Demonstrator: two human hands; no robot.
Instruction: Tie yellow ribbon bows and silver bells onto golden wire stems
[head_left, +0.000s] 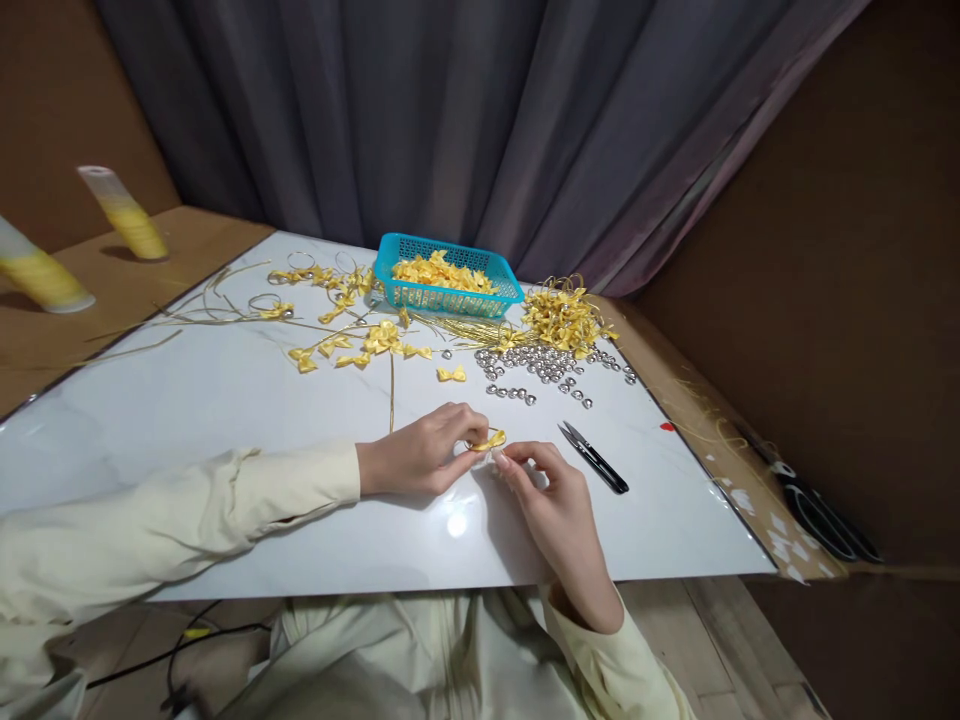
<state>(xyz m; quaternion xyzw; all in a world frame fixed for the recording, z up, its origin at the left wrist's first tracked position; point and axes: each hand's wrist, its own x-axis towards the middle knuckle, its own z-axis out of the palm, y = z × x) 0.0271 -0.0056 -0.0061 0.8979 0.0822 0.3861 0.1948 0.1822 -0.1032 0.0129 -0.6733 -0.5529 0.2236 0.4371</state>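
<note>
My left hand point(435, 447) pinches a yellow ribbon bow point(492, 440) that has a thin loop of gold cord around it, just above the white tabletop. Close by on the right, my right hand point(551, 490) has thumb and forefinger pressed together at the bow's lower right side. Whatever sits between those fingertips is too small to make out. A loose yellow bow point(451, 374) lies beyond my hands, and silver heart-shaped beads point(544, 364) are scattered behind it to the right. Small black thread snips point(594, 458) rest beside my right hand.
A blue plastic basket point(450, 300) full of yellow bows stands at the back. Finished bow pieces are heaped point(566, 318) to its right; gold cords point(217, 318) spread leftward. Yellow ribbon rolls point(135, 225) stand far left, and black scissors point(817, 515) lie off the right edge.
</note>
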